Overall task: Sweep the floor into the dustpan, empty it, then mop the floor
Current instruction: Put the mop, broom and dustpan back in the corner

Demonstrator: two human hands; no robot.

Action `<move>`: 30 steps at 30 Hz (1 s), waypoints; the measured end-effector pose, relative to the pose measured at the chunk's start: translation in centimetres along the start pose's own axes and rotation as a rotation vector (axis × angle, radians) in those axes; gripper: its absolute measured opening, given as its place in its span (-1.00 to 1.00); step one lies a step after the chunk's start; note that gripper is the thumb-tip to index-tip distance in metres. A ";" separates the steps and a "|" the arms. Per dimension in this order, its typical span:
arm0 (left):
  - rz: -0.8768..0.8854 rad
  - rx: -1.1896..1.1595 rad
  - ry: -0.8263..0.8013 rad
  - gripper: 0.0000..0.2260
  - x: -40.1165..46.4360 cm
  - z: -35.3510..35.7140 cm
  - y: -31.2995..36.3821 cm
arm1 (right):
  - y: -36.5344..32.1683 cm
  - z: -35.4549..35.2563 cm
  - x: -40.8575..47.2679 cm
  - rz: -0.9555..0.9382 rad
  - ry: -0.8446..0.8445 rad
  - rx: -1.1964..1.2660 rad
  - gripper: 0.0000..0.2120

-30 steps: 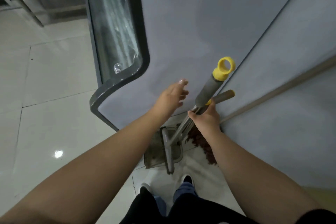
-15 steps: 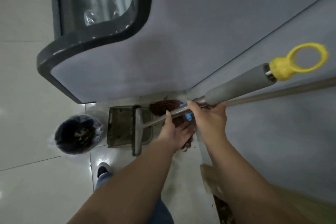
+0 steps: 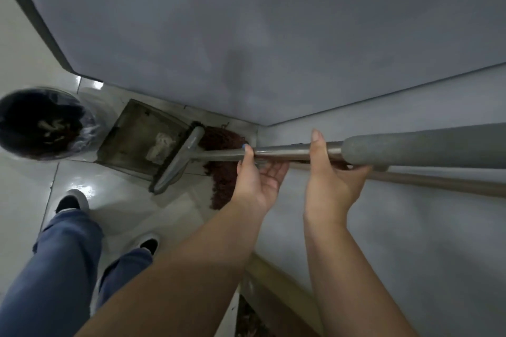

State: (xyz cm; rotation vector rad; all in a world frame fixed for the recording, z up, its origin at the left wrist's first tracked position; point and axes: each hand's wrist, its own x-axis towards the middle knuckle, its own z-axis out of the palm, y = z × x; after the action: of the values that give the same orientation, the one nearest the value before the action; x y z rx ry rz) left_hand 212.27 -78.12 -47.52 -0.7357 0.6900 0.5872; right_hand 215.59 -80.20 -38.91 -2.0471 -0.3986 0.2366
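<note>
Glossy pale floor tiles (image 3: 35,194) meet a grey wall (image 3: 246,35) in a corner, seen from above. From left to right: a bin (image 3: 41,123) lined with a dark bag, scraps inside; a grey dustpan (image 3: 137,137) lying flat on the floor just beside it, with a pale crumpled scrap (image 3: 161,145) on its tray; a flat grey tool head (image 3: 178,161) resting across the dustpan's open edge; a reddish-brown mop head (image 3: 221,169) on the floor behind it, against the wall.

A metal pole (image 3: 287,151) runs right from the tool head to a grey foam sleeve (image 3: 424,148). A second, thinner pole (image 3: 438,182) lies below it along the wall.

The left hand (image 3: 257,175) cups the metal pole from beneath, palm up, fingers curling around it. The right hand (image 3: 334,172) grasps the same pole just short of the foam sleeve, thumb over the top.

Likely hazards, judged from this layout:
- Lifting the pole may drag the tool head across the tray, pushing the scrap back onto the floor or skidding the unheld dustpan on the slick tile.
- The two poles lie close together; the lower one could be knocked and slide down the wall.
- The bin stands near enough to be tipped by a sideways swing.

Debris in the tray suggests emptying is not yet done.
</note>
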 end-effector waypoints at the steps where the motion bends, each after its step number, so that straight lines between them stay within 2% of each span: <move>1: 0.012 -0.011 -0.002 -0.51 0.1 -0.1 -0.2 | 0.1 -0.1 0.1 -0.005 -0.002 0.006 -0.62; 7: 0.087 -0.090 -0.030 -0.68 0.0 -0.2 -0.5 | 0.4 0.2 0.5 -0.042 -0.107 0.030 -0.69; 13: 0.082 -0.053 -0.057 -0.58 -0.2 -0.2 0.1 | 0.0 0.3 0.2 -0.065 -0.152 0.040 -0.67; 20: 0.077 -0.024 -0.062 -0.65 -1.2 -0.3 1.3 | -0.6 0.8 -1.0 -0.055 -0.212 0.021 -0.65; 23: 0.057 0.104 -0.032 -0.59 -2.4 0.2 2.1 | -1.1 0.9 -1.7 -0.011 -0.228 -0.009 -0.63; 24: 0.050 0.180 -0.010 -0.57 -2.9 0.4 2.5 | -1.3 0.9 -2.1 -0.002 -0.223 -0.025 -0.59; 27: 0.024 0.427 0.080 -0.48 -4.6 1.3 3.4 | -2.0 1.0 -3.3 0.005 -0.208 -0.060 -0.29; 30: 0.034 0.566 0.121 -0.45 -7.0 2.4 4.0 | -2.9 0.9 -3.9 0.053 -0.234 -0.070 -0.19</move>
State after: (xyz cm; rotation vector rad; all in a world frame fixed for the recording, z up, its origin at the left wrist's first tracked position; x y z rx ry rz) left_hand 205.93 -75.52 -42.65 -0.2324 0.9299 0.3513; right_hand 211.13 -79.59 -36.81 -2.1070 -0.5029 0.5040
